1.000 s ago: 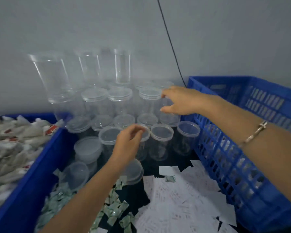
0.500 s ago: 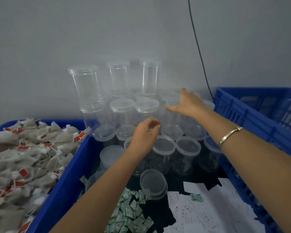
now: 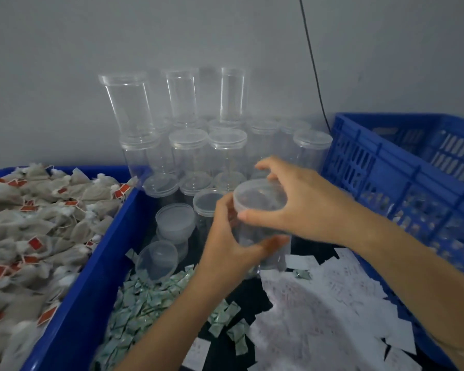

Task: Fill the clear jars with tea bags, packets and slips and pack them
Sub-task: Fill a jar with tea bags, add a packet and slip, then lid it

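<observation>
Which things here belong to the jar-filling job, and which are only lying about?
Job: clear jar held in left hand and right hand, stacked empty jars, tea bags, green packets, paper slips, blue crate.
Lying about: black cable on the wall.

1. Held jar (image 3: pixel 260 200): clear, smooth, glossy plastic.
2. Tea bags (image 3: pixel 38 223): matt, fibrous, cloth-like mesh with red paper tags.
3. Packets (image 3: pixel 140 311): pale green, slightly shiny film.
4. Slips (image 3: pixel 319 303): white matt paper.
5. Crate (image 3: pixel 359 156): blue, smooth moulded plastic.
</observation>
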The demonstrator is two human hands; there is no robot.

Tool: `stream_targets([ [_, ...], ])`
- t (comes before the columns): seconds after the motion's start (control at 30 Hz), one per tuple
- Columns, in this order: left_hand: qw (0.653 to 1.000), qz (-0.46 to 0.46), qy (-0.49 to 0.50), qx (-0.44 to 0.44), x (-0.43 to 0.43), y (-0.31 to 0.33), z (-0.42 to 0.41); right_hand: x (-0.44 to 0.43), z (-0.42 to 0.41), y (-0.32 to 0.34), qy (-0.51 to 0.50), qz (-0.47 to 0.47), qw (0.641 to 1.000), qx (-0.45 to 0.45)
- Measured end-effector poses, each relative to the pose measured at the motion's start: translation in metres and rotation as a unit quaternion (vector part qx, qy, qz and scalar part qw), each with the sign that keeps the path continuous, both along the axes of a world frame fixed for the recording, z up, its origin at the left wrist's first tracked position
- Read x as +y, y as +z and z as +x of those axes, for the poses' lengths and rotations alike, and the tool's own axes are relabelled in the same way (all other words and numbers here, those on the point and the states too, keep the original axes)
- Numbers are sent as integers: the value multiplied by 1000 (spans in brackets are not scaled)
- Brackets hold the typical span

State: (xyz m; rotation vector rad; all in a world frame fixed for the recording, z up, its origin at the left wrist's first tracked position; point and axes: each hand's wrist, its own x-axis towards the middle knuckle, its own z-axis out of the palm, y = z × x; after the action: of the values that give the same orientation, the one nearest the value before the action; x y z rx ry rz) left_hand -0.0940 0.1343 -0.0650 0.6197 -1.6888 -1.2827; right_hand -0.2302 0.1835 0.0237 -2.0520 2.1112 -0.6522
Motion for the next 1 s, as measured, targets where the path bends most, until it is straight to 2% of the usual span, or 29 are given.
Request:
stream_targets([
  [0.17, 1000, 5, 30, 1, 41, -27, 42, 28, 36, -27, 40, 60, 989, 128],
  [0.27, 999, 9, 25, -20, 63, -45, 71, 41, 56, -42, 89, 78, 978, 172],
  [0.37, 998, 44, 10, -33, 82, -64, 93, 56, 77, -59, 137, 98, 972, 167],
  [0.53, 992, 101, 37, -66, 92, -97, 115, 64, 101, -87, 166, 133, 965, 152],
  [0.73, 993, 16, 66, -95, 76, -109, 115, 54, 109, -100, 160, 96, 970, 154],
  [0.8, 992, 12, 42, -116, 68, -107, 111, 47, 106, -98, 161, 93, 970, 155],
  [1.0, 986, 4, 13, -168, 50, -103, 108, 33, 96, -89, 201, 151, 960, 126],
])
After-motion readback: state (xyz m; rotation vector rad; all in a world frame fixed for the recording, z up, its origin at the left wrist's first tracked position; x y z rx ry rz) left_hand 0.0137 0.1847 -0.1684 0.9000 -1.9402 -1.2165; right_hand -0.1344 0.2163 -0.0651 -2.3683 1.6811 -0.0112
